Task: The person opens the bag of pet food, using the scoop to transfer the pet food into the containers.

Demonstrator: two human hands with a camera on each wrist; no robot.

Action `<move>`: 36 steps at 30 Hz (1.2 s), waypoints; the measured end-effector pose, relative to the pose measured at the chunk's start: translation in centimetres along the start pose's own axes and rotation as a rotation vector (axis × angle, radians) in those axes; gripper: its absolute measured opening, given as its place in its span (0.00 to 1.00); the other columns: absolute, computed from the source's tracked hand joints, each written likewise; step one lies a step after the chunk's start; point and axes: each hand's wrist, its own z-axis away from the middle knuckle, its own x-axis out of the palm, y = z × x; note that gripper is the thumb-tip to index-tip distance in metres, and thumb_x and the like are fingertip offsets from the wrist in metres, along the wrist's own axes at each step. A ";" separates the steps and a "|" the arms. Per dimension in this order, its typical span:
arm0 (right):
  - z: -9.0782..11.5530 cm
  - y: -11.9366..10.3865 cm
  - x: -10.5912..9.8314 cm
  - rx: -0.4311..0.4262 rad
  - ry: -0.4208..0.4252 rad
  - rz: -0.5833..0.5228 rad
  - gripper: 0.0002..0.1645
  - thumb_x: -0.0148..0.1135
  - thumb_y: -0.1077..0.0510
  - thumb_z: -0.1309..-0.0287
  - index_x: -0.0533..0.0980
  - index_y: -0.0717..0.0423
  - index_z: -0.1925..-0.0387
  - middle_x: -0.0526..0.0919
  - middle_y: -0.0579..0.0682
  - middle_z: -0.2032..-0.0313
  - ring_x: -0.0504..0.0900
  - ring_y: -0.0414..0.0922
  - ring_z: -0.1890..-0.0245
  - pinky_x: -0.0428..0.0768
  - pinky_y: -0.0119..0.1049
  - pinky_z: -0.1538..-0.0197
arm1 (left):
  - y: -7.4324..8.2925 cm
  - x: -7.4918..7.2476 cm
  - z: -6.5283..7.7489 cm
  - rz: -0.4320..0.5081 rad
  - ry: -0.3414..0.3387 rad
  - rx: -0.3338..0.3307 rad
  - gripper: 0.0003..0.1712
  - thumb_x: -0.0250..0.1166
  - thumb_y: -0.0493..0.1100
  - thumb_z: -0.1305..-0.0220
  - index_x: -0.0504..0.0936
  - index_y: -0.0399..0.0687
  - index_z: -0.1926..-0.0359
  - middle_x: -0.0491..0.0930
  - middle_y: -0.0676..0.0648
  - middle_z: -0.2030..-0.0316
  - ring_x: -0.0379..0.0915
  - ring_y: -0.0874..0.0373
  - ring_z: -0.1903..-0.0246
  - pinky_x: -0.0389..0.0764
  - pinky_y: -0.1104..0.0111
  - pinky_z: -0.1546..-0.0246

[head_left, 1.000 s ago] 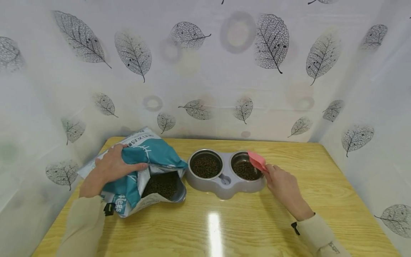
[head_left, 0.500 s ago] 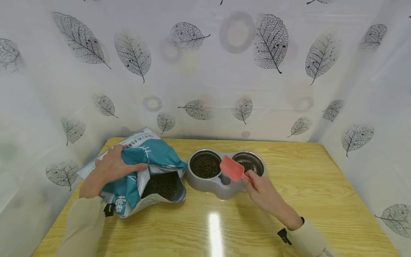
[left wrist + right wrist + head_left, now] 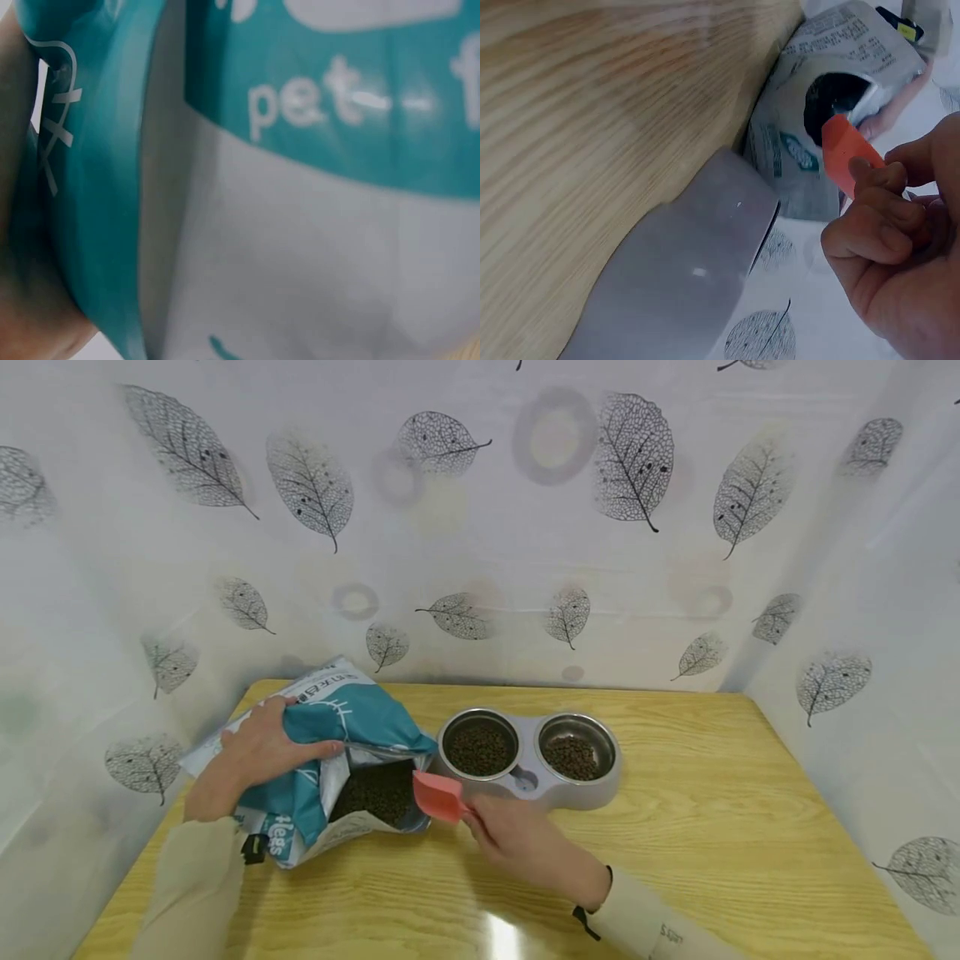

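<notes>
A teal and white pet food bag (image 3: 360,710) lies on its side at the left, its mouth facing right and brown kibble (image 3: 378,789) showing inside. My left hand (image 3: 262,747) grips its upper side, thumb along the edge of the opening. In the left wrist view the bag's printed side (image 3: 300,225) fills most of the frame. My right hand (image 3: 517,839) holds a pink scoop (image 3: 438,795) by its handle, the blade right at the bag's mouth. Curled fingers (image 3: 885,232) show round the handle in the right wrist view.
Beside the bag stands a grey double feeder (image 3: 525,789) with two metal bowls. Kibble lies in the left bowl (image 3: 480,710) and the right bowl (image 3: 603,739). A leaf-printed curtain (image 3: 480,527) surrounds the wooden table (image 3: 712,827) at the back and sides.
My right hand has carried the scoop leftward from over the right bowl, across the feeder, to the bag's mouth. The left hand and bag have stayed in place.
</notes>
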 end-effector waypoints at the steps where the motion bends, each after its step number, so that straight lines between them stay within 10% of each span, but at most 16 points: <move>1: -0.3 -0.3 0.3 -0.015 -0.005 0.025 0.03 0.57 0.57 0.37 0.72 0.50 0.66 0.71 0.39 0.79 0.68 0.34 0.81 0.67 0.25 0.77 | 0.0 0.0 0.0 -0.002 0.000 -0.001 0.73 0.56 0.85 0.61 0.49 0.38 0.28 0.54 0.27 0.33 0.53 0.29 0.37 0.52 0.27 0.53; 6: -2.0 -1.7 1.7 0.022 -0.074 0.012 0.07 0.54 0.56 0.35 0.72 0.51 0.70 0.71 0.41 0.83 0.71 0.36 0.84 0.67 0.27 0.81 | 0.0 -0.1 0.0 -0.011 0.003 -0.003 0.73 0.55 0.86 0.62 0.49 0.37 0.29 0.55 0.26 0.34 0.54 0.30 0.38 0.54 0.29 0.53; 17: -5.9 -3.3 3.9 0.398 -0.304 -0.179 0.24 0.47 0.54 0.32 0.63 0.48 0.87 0.66 0.42 0.86 0.69 0.38 0.86 0.65 0.31 0.84 | -0.1 0.1 -0.2 0.001 -0.006 -0.005 0.74 0.55 0.86 0.62 0.48 0.37 0.28 0.55 0.27 0.34 0.54 0.30 0.38 0.53 0.28 0.53; 36: -5.1 -3.5 4.7 0.764 -0.295 -0.935 0.27 0.44 0.48 0.28 0.76 0.68 0.69 0.59 0.41 0.90 0.55 0.37 0.93 0.56 0.29 0.91 | 0.0 -0.1 -0.1 -0.004 -0.014 -0.010 0.74 0.54 0.86 0.62 0.48 0.37 0.28 0.54 0.26 0.34 0.53 0.29 0.38 0.53 0.28 0.52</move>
